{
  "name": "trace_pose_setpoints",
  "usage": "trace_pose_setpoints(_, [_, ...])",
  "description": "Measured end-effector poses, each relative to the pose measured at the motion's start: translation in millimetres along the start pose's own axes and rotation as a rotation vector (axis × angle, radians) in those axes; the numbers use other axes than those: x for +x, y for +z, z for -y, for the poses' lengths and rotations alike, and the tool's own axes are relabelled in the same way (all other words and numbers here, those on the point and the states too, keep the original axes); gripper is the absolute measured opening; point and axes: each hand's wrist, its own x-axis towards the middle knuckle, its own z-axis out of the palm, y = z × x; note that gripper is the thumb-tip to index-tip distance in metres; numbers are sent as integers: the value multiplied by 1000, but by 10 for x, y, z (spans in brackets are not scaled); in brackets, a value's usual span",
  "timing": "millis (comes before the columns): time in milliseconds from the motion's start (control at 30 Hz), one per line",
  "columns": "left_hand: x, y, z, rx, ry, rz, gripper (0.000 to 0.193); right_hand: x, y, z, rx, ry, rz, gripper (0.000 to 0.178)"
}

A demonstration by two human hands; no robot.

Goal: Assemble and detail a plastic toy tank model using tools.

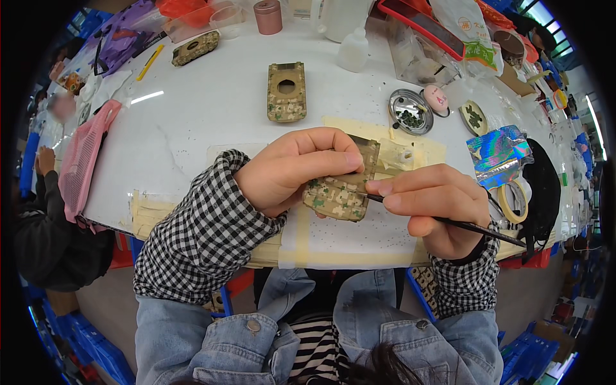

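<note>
My left hand is closed around a camouflage-patterned model tank hull, held tilted above the table's near edge. The thumb and index finger pinch its upper side and partly cover it. Between the fingertips of my right hand is a slim black pointed tool; whether it is a fine brush or tweezers cannot be made out. Its tip meets the hull's right side. Farther off, a second hull with a round hole in its top lies on the table, and a third camouflage hull lies beyond it to the left.
Right of my hands are a round metal dish of small dark green parts, an oval dish of similar parts, a holographic pouch and a tape roll. A white squeeze bottle stands behind. A pink mesh bag lies left, near another person's arm.
</note>
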Motion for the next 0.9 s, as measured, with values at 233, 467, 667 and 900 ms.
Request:
trace_pose_setpoints(233, [-5,2,-1,-11,-3,-1,14,-2,7,-2,13,6,-4,22])
trace_pose_setpoints(467, [-2,3,-16,-3,-1,5,14,-44,5,-34,63,15,-70,25])
trace_pose_setpoints(667, [14,-115,-51,-64,4,12,18,-110,27,-104,115,3,-357,34])
trace_pose_setpoints(900, [37,-109,-109,28,7,-122,20,-164,-6,-211,62,-45,-504,38])
